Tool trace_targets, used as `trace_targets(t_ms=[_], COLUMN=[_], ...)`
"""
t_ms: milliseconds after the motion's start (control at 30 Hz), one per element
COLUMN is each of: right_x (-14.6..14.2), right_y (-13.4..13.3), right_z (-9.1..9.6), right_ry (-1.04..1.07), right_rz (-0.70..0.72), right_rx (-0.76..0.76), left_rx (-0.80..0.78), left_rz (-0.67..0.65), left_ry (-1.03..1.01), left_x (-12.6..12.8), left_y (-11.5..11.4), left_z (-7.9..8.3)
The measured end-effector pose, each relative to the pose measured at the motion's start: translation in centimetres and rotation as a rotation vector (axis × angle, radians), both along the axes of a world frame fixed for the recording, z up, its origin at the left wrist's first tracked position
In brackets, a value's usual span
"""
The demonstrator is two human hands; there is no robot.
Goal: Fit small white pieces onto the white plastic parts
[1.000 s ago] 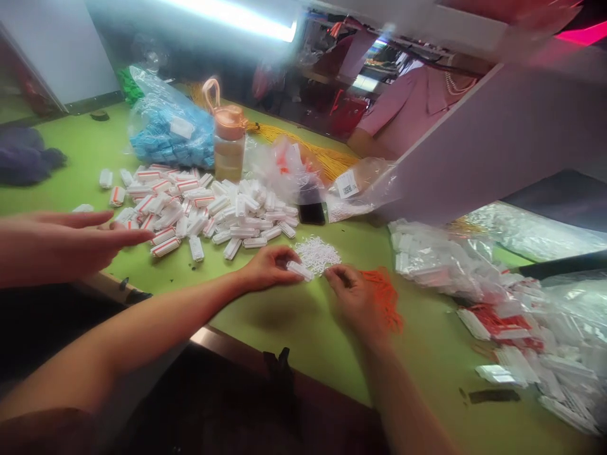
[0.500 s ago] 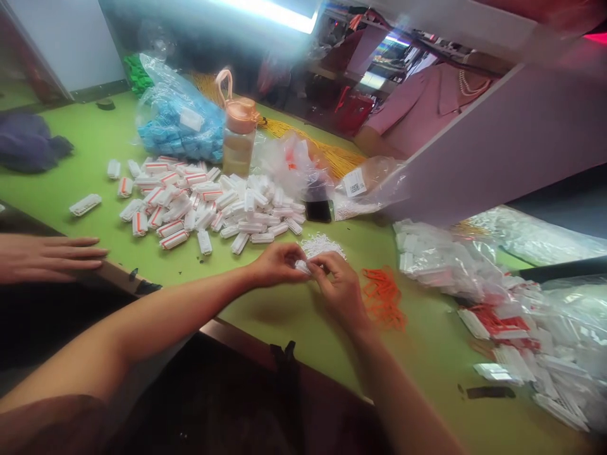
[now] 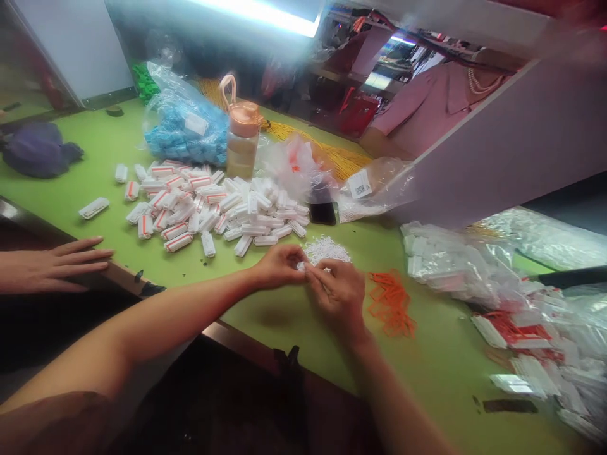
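- Both of the person's forearms are reaching in from the near edge and meeting over the green table (image 3: 294,322).
- The right hand (image 3: 339,294) is sitting slightly nearer. Its fingers are curling in and the fingertips are pinching a small white piece (image 3: 302,266) from the right.
- The left hand (image 3: 279,266) is closed too, with thumb and fingers gripping that same small white piece from the left. So the piece is sitting right between the two hands, just over the table. It's honestly too tiny and blurry to say more about it.
- Just to the right of the right hand, a bunch of orange loops (image 3: 391,303) is lying on the green.
- Way over on the near left, another person's hand (image 3: 57,265) is resting flat with fingers stretched out at the table edge, well apart from the working hands.
- Just past the pinching fingertips, a little heap of white bits (image 3: 328,249) is sitting on the table.
- Off to the right, clear bags (image 3: 455,265) of white stuff are piling up.
- Farther back on the left, a big pile of white cases (image 3: 213,205) is spreading out, lots of them showing an orange stripe.
- A black phone (image 3: 323,213) is lying at the right end of that pile.
- Behind the pile, a bottle with a pink lid (image 3: 241,142) is standing upright, and a blue bag (image 3: 187,129) is slumping just left of it.
- At the far left a purple cloth (image 3: 38,148) is lying in a lump.
- At the far side, someone in a pink top (image 3: 427,107) is sitting.
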State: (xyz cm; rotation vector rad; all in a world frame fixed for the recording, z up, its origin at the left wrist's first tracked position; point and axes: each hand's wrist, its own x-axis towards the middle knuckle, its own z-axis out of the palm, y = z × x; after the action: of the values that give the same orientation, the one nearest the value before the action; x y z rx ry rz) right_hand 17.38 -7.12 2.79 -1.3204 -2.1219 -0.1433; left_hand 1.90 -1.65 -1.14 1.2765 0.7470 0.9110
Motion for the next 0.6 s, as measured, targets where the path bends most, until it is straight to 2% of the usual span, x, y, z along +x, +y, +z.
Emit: trace_targets(t_ms=[100, 200, 300, 367, 467, 600], right_x=[0.0, 1.0, 3.0, 4.4, 5.8, 6.1], right_y=[-0.1, 0.5, 1.3, 1.7, 1.9, 2.0], right_z=[0.0, 0.2, 0.4, 0.6, 0.7, 0.6], right_ry=[0.036, 0.217, 0.412, 0.379, 0.191, 0.059], right_rz=[0.011, 0.007, -0.115, -0.205, -0.239, -0.292], right_rx=[-0.029, -0.098, -0.205, -0.325, -0.478, -0.537], left_rx=[0.013, -0.035, -0.051, -0.024, 0.021, 0.001], left_rz=[0.02, -0.002, -0.019, -0.011, 0.007, 0.007], left_ry=[-0.022, -0.031, 0.024, 0.069, 0.114, 0.083], left_x=[-0.1, -0.2, -0.2, -0.3, -0.4, -0.5], left_y=[0.0, -0.2, -0.3, -0.3, -0.1, 0.0], left_z=[-0.2, 0.1, 0.6, 0.9, 1.1, 1.1])
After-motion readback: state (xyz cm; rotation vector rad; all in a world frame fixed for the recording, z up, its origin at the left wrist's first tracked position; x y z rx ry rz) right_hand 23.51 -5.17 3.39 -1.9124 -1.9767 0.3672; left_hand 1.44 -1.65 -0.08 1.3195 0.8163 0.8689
